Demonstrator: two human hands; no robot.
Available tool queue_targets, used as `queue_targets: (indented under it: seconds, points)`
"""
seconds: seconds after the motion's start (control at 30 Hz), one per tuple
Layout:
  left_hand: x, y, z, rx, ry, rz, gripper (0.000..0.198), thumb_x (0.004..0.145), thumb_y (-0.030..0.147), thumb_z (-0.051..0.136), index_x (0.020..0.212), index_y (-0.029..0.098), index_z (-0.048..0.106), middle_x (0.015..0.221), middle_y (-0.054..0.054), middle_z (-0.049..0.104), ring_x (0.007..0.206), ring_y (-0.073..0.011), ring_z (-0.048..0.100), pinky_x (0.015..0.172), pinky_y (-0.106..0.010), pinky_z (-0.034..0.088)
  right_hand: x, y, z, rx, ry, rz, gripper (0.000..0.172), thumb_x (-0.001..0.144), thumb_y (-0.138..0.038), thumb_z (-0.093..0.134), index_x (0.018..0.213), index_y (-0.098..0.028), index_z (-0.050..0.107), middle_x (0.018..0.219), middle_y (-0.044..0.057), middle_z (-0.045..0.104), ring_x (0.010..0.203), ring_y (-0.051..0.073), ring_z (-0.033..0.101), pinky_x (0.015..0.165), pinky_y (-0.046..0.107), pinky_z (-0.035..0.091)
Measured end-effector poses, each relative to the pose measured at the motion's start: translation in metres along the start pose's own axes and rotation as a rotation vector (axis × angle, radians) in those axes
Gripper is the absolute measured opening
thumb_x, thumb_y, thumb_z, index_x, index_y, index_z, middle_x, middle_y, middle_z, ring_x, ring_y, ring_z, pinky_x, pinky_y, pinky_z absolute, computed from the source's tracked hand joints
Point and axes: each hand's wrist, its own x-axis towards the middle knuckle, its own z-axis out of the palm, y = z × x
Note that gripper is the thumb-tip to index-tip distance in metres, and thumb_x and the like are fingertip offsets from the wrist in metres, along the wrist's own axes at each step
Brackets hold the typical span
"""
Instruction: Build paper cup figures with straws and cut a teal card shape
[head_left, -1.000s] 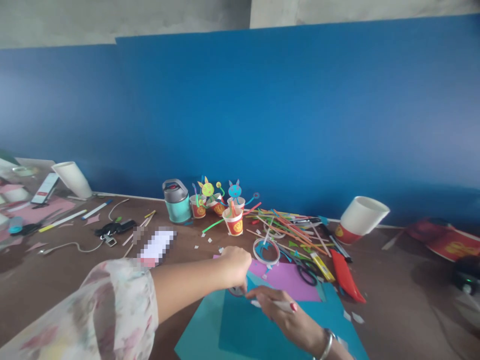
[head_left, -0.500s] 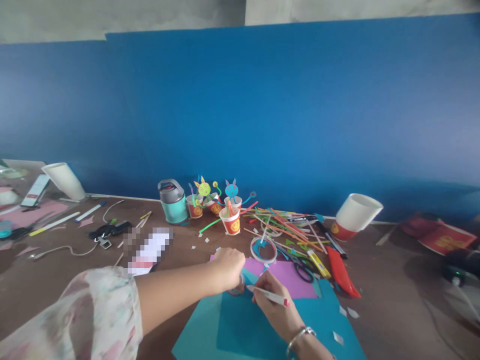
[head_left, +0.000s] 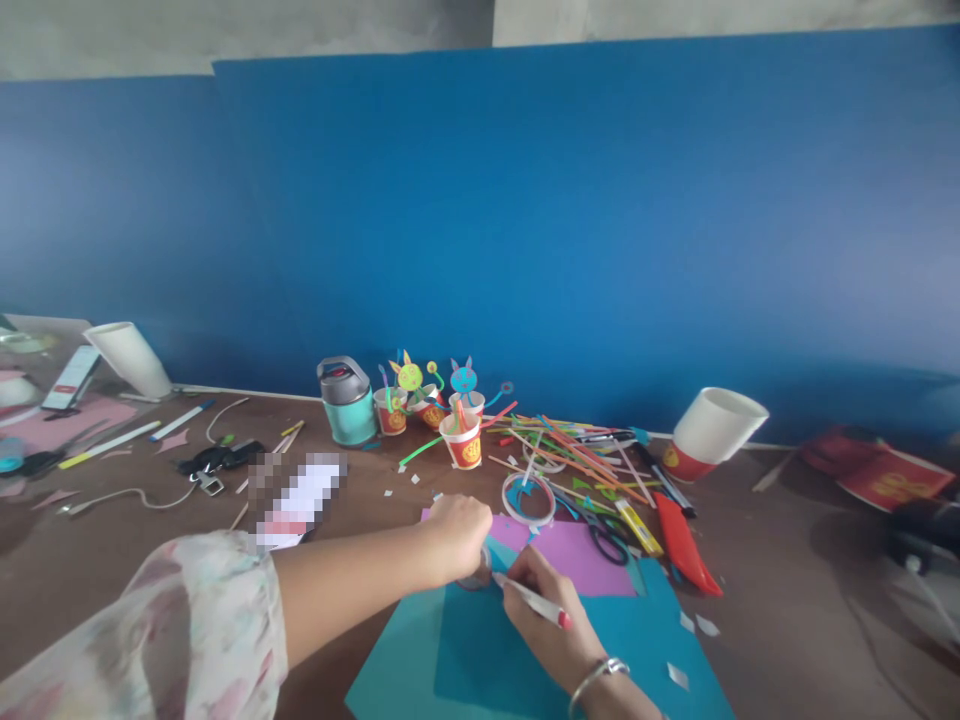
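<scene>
My right hand (head_left: 546,612) is closed around a white marker with a red end (head_left: 541,605). Its tip points left, at the edge of a round tape roll (head_left: 475,574) lying on the blue-green paper (head_left: 405,650). My left hand (head_left: 459,535) is closed on that roll from above, and its fingers are mostly hidden behind the hand. Under the far side of the work lies a sheet of purple paper (head_left: 592,555). Just beyond it sits a second tape roll (head_left: 553,505) with blue scraps showing inside its ring.
Scissors (head_left: 609,543), a yellow tube (head_left: 639,528) and a red pouch (head_left: 686,545) lie right of the papers. Several coloured sticks (head_left: 585,445) are heaped behind. Small decorated cups (head_left: 460,442) stand beside a teal flask (head_left: 349,412). A phone (head_left: 300,500) rests by my left forearm.
The marker's red end has shifted slightly left and down as my right hand turns a little. My left hand stays on the tape roll.
</scene>
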Motion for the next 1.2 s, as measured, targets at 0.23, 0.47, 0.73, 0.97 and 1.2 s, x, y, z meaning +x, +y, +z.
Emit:
queue_targets:
  seconds: [0.23,0.47,0.73,0.97,1.2]
  points:
    - [-0.002,0.003,-0.006,0.035,-0.054,-0.034,0.039,0.064,0.034,0.082,0.092,0.009,0.072,0.090,-0.022,0.073,0.091,-0.0338,0.070,0.078,-0.038,0.055,-0.004,-0.005,0.004,-0.058,0.014,0.019,0.011,0.070,-0.026,0.051,0.064,-0.022,0.043,0.048,-0.007,0.043,0.046,0.011,0.038,0.045,0.022,0.026]
    - [-0.001,0.003,-0.005,0.032,-0.060,-0.047,0.042,0.061,0.036,0.084,0.093,0.011,0.071,0.090,-0.020,0.074,0.092,-0.0324,0.070,0.079,-0.037,0.055,-0.008,-0.011,0.006,-0.047,-0.007,0.009,0.011,0.071,-0.028,0.050,0.064,-0.022,0.044,0.049,-0.006,0.045,0.048,0.011,0.039,0.047,0.023,0.028]
    - [0.001,0.000,-0.001,0.014,-0.039,-0.049,0.039,0.060,0.035,0.083,0.090,0.012,0.072,0.090,-0.019,0.074,0.092,-0.0320,0.070,0.078,-0.036,0.055,-0.008,-0.005,0.005,0.015,-0.036,0.016,0.008,0.069,-0.026,0.052,0.065,-0.021,0.047,0.051,-0.005,0.050,0.048,0.011,0.041,0.047,0.023,0.029]
    - [-0.008,-0.004,0.003,-0.013,0.007,-0.059,0.034,0.063,0.032,0.075,0.088,0.011,0.070,0.094,-0.019,0.073,0.093,-0.0336,0.069,0.076,-0.038,0.055,0.011,0.007,-0.028,0.192,0.047,0.101,0.013,0.066,-0.033,0.051,0.062,-0.021,0.049,0.051,-0.001,0.062,0.046,0.013,0.050,0.045,0.023,0.033]
    - [-0.022,-0.013,0.030,-0.113,0.131,-0.090,0.060,0.060,0.044,0.076,0.106,0.010,0.060,0.104,-0.014,0.067,0.099,-0.0307,0.063,0.083,-0.037,0.051,0.011,0.009,-0.026,0.258,0.171,0.106,0.016,0.065,-0.037,0.054,0.063,-0.022,0.050,0.053,0.000,0.063,0.049,0.014,0.052,0.045,0.024,0.035]
